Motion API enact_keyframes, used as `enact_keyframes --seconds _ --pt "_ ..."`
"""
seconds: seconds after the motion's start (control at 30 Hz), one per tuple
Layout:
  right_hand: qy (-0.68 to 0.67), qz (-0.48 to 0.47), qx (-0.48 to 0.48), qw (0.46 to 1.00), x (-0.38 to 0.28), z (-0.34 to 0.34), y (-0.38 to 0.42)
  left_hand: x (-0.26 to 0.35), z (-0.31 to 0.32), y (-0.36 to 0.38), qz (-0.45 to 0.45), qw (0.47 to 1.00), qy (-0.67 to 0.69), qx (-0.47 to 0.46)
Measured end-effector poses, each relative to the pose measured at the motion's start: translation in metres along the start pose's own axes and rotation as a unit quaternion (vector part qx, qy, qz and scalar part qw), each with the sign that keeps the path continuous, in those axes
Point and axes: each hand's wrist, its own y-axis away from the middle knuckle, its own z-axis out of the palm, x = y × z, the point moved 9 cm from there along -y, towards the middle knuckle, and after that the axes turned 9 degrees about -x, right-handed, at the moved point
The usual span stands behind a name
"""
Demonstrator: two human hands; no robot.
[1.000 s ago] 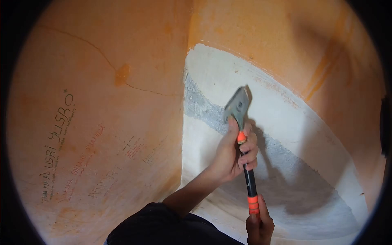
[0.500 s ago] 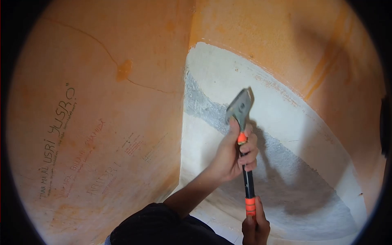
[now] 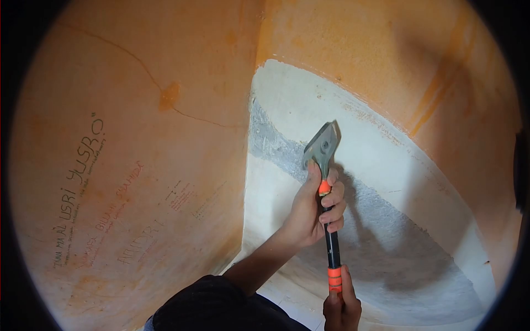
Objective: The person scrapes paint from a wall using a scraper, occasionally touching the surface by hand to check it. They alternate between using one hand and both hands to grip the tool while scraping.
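The person's left hand (image 3: 310, 209) is wrapped around the upper part of a long-handled scraper (image 3: 324, 187), its thumb lying up against the base of the grey head (image 3: 322, 144) and its fingers curled round from the far side, by an orange collar. Below it, near the bottom edge of the view, the right hand (image 3: 342, 310) grips the orange-banded lower end of the same handle, with a finger extended along it. Between the 2 hands runs a bare stretch of black shaft (image 3: 332, 251). The scraper's head points upward beyond the left hand, in front of the wall; whether its edge touches the surface I cannot tell. Behind and to the right of the hands spreads a white patch (image 3: 370, 146), crossed by a rough grey band (image 3: 392, 220) that slopes down to the right. Orange paint (image 3: 326, 38) lies above it. Left of the left hand stands a stained orange wall (image 3: 210, 66) with handwriting (image 3: 80, 171) in dark and red strokes, and a thin crack above the writing. A dark sleeve (image 3: 221, 309) covers the left arm below its hand.
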Motion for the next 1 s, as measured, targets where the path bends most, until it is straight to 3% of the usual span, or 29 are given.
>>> enact_keyframes --seconds 0.17,0.23,0.4,0.47,0.6,0.7,0.77,1.0 --pt "0.023 -0.051 -0.007 0.998 -0.007 0.014 -0.014 0.021 -0.006 -0.001 0.034 0.999 -0.016 0.0" --pt "-0.017 0.01 -0.013 1.0 0.008 0.013 -0.002 0.011 -0.004 0.003 0.012 1.0 -0.001 0.021" --pt "-0.025 0.018 -0.057 0.998 0.009 0.011 -0.006 0.005 -0.007 0.003 0.011 0.999 -0.023 0.045" --pt "-0.042 0.028 -0.032 0.998 0.02 0.013 -0.005 0.001 -0.008 0.006 0.008 0.998 -0.023 0.055" --pt "-0.034 -0.019 -0.032 0.999 0.008 0.023 -0.008 0.01 -0.011 0.006 -0.005 0.997 -0.053 0.062" --pt "-0.046 -0.001 -0.043 0.998 0.024 0.03 -0.007 0.013 -0.008 0.007 -0.002 0.996 -0.071 0.06" --pt "-0.068 -0.002 -0.029 0.997 0.029 0.03 -0.002 0.005 -0.01 0.012 -0.042 0.989 -0.083 0.116" --pt "-0.036 -0.002 -0.016 0.999 0.034 0.037 0.002 0.007 -0.015 0.014 -0.051 0.989 -0.1 0.097"
